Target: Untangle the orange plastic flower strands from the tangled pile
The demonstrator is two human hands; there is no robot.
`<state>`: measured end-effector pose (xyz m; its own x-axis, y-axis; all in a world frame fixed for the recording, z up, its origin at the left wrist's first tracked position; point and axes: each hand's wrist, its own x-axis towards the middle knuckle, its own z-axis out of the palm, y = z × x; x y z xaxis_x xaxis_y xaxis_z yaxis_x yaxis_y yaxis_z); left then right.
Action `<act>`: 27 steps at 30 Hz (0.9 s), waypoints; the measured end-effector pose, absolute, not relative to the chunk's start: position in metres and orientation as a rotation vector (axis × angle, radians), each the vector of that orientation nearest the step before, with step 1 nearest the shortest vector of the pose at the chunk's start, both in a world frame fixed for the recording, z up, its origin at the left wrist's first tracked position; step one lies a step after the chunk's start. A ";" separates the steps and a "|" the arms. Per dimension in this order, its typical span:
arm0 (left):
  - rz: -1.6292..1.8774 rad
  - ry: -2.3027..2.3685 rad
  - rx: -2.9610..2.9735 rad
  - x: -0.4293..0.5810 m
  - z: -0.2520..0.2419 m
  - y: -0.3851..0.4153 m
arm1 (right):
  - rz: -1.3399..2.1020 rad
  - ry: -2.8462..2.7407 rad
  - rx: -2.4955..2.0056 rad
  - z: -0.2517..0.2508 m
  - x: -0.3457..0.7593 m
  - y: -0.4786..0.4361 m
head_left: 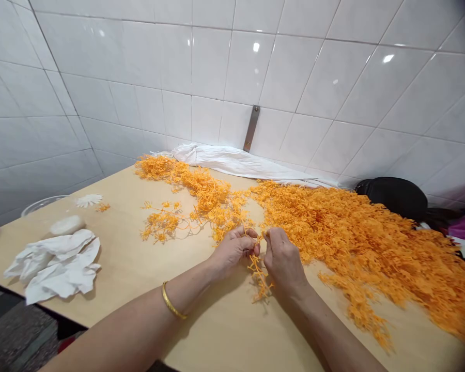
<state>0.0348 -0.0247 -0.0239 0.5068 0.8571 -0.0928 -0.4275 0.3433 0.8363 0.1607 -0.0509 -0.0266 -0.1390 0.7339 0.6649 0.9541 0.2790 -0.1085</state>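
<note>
Both hands meet over the middle of the table, holding a small orange plastic-looking flower sprig whose branched stems hang below the fingers. My left hand pinches it from the left, thumb and fingers pressed together. From the right, my right hand is closed, fingers curled at the upper part of the same strand. Just beyond the hands, more orange sprigs lie in a loose strip, with a small separate cluster to the left. A large heap of orange sprigs spreads to the right.
Crumpled white tissue and a whitish rounded object lie at the table's left, near a white flower-shaped piece. White cloth runs along the tiled wall. A black case stands at the back right of the tan tabletop.
</note>
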 end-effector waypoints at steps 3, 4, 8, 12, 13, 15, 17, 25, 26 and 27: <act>0.922 0.571 0.822 0.032 -0.024 -0.021 | -0.406 -1.929 -1.577 -0.019 0.156 -0.046; 0.929 0.569 0.816 0.031 -0.025 -0.020 | -0.341 -1.906 -1.591 -0.016 0.154 -0.045; 0.968 0.592 0.832 0.028 -0.025 -0.019 | 0.153 -1.733 -1.601 -0.004 0.149 -0.044; 0.974 0.622 0.865 0.029 -0.024 -0.021 | 0.616 -1.564 -1.519 0.001 0.148 -0.049; 0.971 0.627 0.868 0.030 -0.023 -0.022 | 0.687 -1.542 -1.486 0.001 0.148 -0.051; 0.973 0.633 0.854 0.030 -0.021 -0.025 | 0.761 -1.514 -1.443 -0.001 0.146 -0.053; 0.974 0.637 0.826 0.031 -0.019 -0.027 | 0.773 -1.495 -1.440 -0.003 0.144 -0.054; 0.950 0.656 0.923 0.033 -0.024 -0.027 | 0.518 -1.592 -1.515 -0.008 0.139 -0.052; 0.942 0.657 0.926 0.033 -0.024 -0.026 | 0.496 -1.566 -1.527 -0.008 0.139 -0.052; 0.939 0.661 0.926 0.032 -0.024 -0.025 | 0.483 -1.535 -1.537 -0.008 0.138 -0.052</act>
<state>0.0323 -0.0255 -0.0244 0.4519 0.8880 -0.0847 -0.3793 0.2772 0.8828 0.1380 -0.0519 -0.0083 0.1588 0.9387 0.3060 0.5942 0.1566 -0.7889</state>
